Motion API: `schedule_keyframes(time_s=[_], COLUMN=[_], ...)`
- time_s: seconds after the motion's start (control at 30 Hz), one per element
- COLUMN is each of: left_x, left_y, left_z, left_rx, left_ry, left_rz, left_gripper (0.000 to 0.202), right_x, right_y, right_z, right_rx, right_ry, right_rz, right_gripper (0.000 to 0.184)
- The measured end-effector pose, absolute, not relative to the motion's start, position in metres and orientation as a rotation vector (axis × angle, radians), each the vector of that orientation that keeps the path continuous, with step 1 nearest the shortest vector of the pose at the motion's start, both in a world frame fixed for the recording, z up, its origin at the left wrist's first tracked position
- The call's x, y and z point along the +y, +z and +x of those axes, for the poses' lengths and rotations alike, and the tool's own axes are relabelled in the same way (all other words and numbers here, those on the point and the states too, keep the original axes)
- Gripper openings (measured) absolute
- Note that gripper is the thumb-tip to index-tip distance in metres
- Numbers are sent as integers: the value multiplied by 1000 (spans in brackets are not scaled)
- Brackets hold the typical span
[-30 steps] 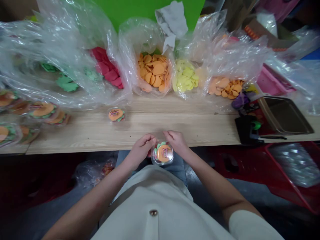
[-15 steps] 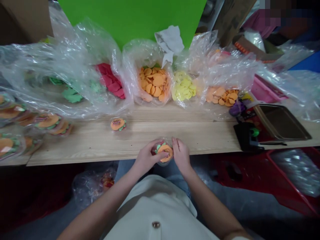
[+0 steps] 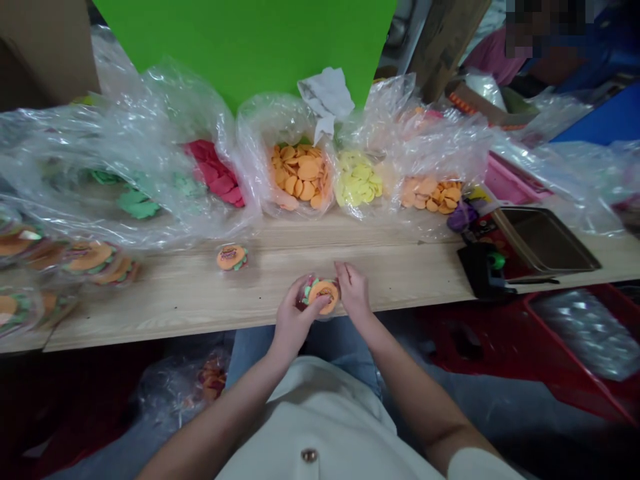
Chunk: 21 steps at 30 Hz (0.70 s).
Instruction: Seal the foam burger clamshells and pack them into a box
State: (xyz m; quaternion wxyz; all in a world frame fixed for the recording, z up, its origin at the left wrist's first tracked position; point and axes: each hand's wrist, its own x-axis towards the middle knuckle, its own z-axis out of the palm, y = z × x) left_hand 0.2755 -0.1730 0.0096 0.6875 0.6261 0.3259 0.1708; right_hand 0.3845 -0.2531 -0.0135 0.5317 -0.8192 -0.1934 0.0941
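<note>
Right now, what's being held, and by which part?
A clear pack of orange and green foam pieces: the left hand grips its left side, the right hand pinches its right edge.

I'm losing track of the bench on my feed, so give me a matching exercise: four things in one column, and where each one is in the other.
Things:
1. Yellow pieces
2. Red pieces
3. Lone clear tub
4. Tub with orange disc

Places:
A. Alone on the bench
B. Between the left hand and right hand
C. Between the left orange heap and right orange heap
D. Between green pieces and the left orange heap

Pairs: 1-C, 2-D, 3-A, 4-B
</note>
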Motion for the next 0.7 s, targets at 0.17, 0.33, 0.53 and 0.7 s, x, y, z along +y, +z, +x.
schedule_keyframes(time_s=[0.17,0.33,0.53,0.7], left_x=[-186,-200,-179,-178], left_y=[3,8,20,16], left_z=[287,293,293,307], left_rx=[804,770,549,620], left_ry=[574,659,324,206], left_rz=[1241,1164,916,729], left_gripper=[51,49,41,41], right_x=[-244,-240,-250,-276], right_y=[-20,-15,-16,-12], right_z=[349,350,375,377], right_rx=[-86,9,-119,-170], right_ry=[297,163,280,570], right_rz=[-1733,-1768,-1786,-1505], right_gripper=[44,42,44,42])
